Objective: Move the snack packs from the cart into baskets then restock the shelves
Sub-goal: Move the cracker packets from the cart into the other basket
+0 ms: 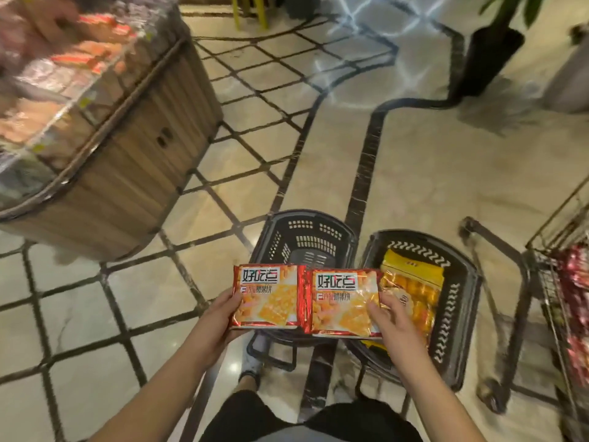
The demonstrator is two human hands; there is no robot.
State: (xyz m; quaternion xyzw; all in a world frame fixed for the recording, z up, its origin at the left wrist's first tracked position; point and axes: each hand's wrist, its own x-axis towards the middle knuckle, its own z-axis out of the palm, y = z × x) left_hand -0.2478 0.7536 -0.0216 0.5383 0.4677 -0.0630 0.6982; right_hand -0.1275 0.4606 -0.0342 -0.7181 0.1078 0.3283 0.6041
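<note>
A glossy cream marble floor [414, 173] carries a lattice of thin dark lines on its left side and a broad dark winding band [366, 148]. Toward its far right corner stands a black plant pot [490, 59] with green leaves [535, 8], a blurred pale vessel [573, 74] beside it. Yellow legs [248, 11] stand at the far edge.

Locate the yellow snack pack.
Head view, lower right of centre: the yellow snack pack lies in the right-hand black basket on the floor, partly behind the red pack in the right hand.

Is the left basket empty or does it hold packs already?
Empty as far as visible: the left basket shows bare slatted floor and walls; its near end hides behind the red packs. The right basket holds yellow packs.
</note>
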